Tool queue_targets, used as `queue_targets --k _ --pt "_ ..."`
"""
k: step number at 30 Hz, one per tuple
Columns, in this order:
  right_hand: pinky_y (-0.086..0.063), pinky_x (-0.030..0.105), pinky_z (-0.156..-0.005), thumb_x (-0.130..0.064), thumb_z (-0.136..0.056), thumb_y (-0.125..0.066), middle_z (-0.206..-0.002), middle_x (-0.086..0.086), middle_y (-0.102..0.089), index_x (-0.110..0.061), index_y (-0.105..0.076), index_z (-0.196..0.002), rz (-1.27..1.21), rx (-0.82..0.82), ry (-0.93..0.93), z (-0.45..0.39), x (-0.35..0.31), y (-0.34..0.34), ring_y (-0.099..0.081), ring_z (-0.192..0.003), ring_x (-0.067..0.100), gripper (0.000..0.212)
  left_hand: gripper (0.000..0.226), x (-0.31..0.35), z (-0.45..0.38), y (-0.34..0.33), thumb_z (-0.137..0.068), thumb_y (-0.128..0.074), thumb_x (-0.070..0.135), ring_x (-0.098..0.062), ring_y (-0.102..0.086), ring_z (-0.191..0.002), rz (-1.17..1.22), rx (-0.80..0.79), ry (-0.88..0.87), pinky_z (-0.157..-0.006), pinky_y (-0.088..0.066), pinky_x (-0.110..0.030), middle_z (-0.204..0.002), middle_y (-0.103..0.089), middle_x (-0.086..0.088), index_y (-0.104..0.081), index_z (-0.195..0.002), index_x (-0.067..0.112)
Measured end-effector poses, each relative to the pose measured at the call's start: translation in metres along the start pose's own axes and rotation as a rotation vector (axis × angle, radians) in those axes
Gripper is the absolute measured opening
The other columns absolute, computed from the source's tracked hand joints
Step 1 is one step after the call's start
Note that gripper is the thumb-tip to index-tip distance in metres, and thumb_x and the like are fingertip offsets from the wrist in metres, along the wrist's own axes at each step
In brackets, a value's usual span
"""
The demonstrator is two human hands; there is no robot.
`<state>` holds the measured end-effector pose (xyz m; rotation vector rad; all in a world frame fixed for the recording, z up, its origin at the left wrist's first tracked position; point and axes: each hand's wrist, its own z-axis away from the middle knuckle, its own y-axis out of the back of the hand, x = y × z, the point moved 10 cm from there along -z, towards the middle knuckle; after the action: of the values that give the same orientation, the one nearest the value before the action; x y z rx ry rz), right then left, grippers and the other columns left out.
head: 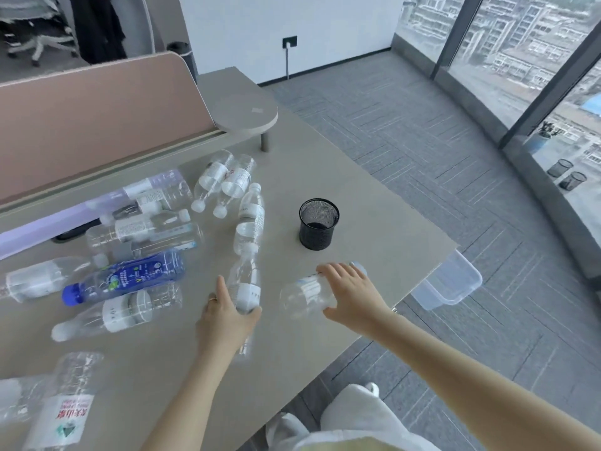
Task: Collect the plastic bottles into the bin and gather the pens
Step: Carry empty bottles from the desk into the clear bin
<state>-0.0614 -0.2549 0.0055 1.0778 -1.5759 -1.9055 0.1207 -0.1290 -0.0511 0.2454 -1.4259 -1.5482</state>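
Both hands (227,315) (349,296) gripping bottles (245,288), labels unreadable

Your left hand (227,315) grips a clear bottle (244,289) lying on the table; your right hand (349,292) clasps another clear bottle (305,296) on its side. More empty bottles, one blue (125,276), lie scattered left. The clear plastic bin (450,283) sits below the table's edge.
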Motion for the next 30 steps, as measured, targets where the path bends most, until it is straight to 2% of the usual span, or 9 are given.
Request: queue_targets --k 4,8,11,15,18,22,24,27,30 --pt "-0.026 0.027 -0.105 -0.036 -0.076 -0.066 -0.132 -0.007 -0.048 -0.025 -0.04 -0.135 -0.142 0.065 -0.142 0.012 0.028 0.014 -0.042 -0.123 0.017 0.065 0.087 0.045 0.015 0.01 -0.069 -0.068 0.04 -0.029 -0.046 -0.118 0.292 0.0 -0.109 -0.094 -0.042 -0.038 -0.13 -0.046 -0.013 -0.028 -0.142 0.016" --pt "-0.037 0.029 -0.095 -0.043 -0.075 -0.069 -0.126 -0.005 -0.052 -0.025 -0.041 -0.134 -0.268 0.148 -0.28 0.028 0.072 0.038 -0.047 -0.111 0.018 0.068 0.081 0.11 0.029 0.011 -0.077 -0.069 0.025 -0.016 -0.043 -0.114 0.445 -0.047 -0.227 -0.085 -0.032 -0.024 -0.137 -0.036 -0.005 -0.024 -0.144 0.025" --pt "-0.043 0.032 -0.087 -0.047 -0.074 -0.069 -0.118 -0.003 -0.055 -0.024 -0.045 -0.128 -0.359 0.207 -0.385 0.047 0.112 0.057 -0.051 -0.105 0.02 0.063 0.081 0.162 0.041 0.003 -0.075 -0.07 0.028 -0.017 -0.042 -0.122 0.483 -0.074 -0.332 -0.085 -0.036 -0.025 -0.137 -0.038 0.0 -0.024 -0.143 0.027" --pt "-0.039 0.034 -0.061 -0.052 -0.075 -0.066 -0.08 -0.002 -0.05 -0.015 -0.042 -0.087 -0.479 0.285 -0.559 0.09 0.177 0.081 -0.049 -0.071 0.02 0.046 0.066 0.228 0.061 -0.036 -0.08 -0.066 0.021 -0.002 -0.059 -0.09 0.575 -0.216 -0.344 -0.067 -0.041 -0.01 -0.114 -0.055 0.008 -0.032 -0.136 0.028" --pt "-0.038 0.035 -0.059 -0.053 -0.077 -0.064 -0.075 0.001 -0.05 -0.016 -0.037 -0.077 -0.56 0.29 -0.667 0.128 0.232 0.088 -0.047 -0.067 0.02 0.046 0.052 0.278 0.076 -0.076 -0.076 -0.065 0.027 0.016 -0.056 -0.07 0.644 -0.311 -0.32 -0.065 -0.041 -0.016 -0.105 -0.058 0.01 -0.039 -0.121 0.032" --pt "-0.045 0.036 -0.068 -0.062 -0.073 -0.059 -0.087 0.001 -0.059 -0.017 -0.047 -0.087 -0.688 0.27 -0.773 0.174 0.307 0.088 -0.056 -0.08 0.023 0.049 0.034 0.34 0.102 -0.139 -0.086 -0.06 0.02 -0.005 -0.061 -0.075 0.763 -0.467 -0.214 -0.054 -0.048 -0.017 -0.095 -0.059 0.003 -0.042 -0.115 0.023" --pt "-0.052 0.042 -0.078 -0.067 -0.07 -0.055 -0.099 0.005 -0.064 -0.014 -0.049 -0.101 -0.803 0.259 -0.86 0.195 0.345 0.085 -0.063 -0.088 0.023 0.061 0.045 0.369 0.116 -0.169 -0.077 -0.064 0.031 -0.018 -0.064 -0.079 0.805 -0.545 -0.167 -0.056 -0.051 -0.025 -0.1 -0.062 -0.006 -0.044 -0.116 0.02" --pt "-0.056 0.051 -0.079 -0.064 -0.076 -0.056 -0.106 0.01 -0.063 -0.017 -0.049 -0.104 -0.998 0.293 -0.95 0.219 0.394 0.087 -0.066 -0.089 0.024 0.055 0.056 0.408 0.133 -0.206 -0.068 -0.062 0.04 -0.021 -0.065 -0.084 0.799 -0.635 -0.147 -0.064 -0.051 -0.032 -0.105 -0.063 -0.008 -0.044 -0.117 0.022" --pt "-0.056 0.05 -0.076 -0.062 -0.077 -0.057 -0.103 0.014 -0.064 -0.01 -0.052 -0.113 -1.143 0.337 -1.007 0.233 0.43 0.083 -0.066 -0.084 0.024 0.063 0.043 0.432 0.141 -0.235 -0.083 -0.063 0.033 -0.022 -0.065 -0.084 0.778 -0.681 -0.112 -0.064 -0.053 -0.032 -0.102 -0.063 -0.009 -0.043 -0.119 0.02"
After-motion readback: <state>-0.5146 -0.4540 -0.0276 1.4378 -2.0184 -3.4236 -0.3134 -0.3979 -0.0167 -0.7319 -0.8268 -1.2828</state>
